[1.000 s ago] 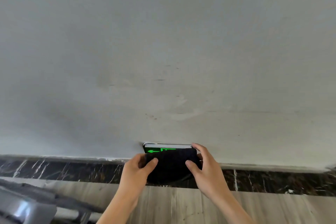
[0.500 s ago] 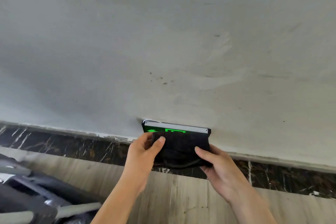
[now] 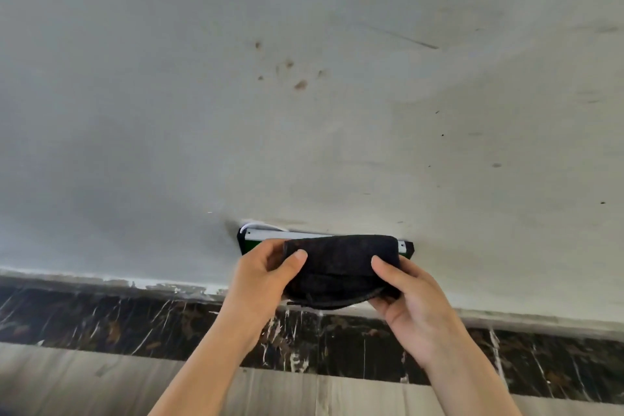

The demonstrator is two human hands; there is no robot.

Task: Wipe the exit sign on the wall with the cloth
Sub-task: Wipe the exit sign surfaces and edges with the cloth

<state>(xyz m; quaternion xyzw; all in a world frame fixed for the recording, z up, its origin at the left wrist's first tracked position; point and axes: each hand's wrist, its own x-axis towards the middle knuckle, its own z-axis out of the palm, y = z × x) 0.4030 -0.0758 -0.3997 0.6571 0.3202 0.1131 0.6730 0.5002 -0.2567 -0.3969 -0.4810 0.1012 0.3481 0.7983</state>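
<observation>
The exit sign [image 3: 251,240] is a low, flat box mounted near the bottom of the grey wall; only its white top strip and dark green left and right ends show. A folded black cloth [image 3: 341,263] is stretched over most of its face. My left hand [image 3: 263,275] grips the cloth's left end with the thumb on its front. My right hand [image 3: 410,300] grips the right end and lower edge, thumb on the front too.
The grey plaster wall [image 3: 304,94] carries brown stains and scuffs above the sign. A dark marble skirting band [image 3: 101,317] runs under it, then pale wood-grain floor [image 3: 67,382].
The view has come closer and shifted right, so the dark object at lower left is out of frame. The cloth has moved up over the green lettering, hiding it.
</observation>
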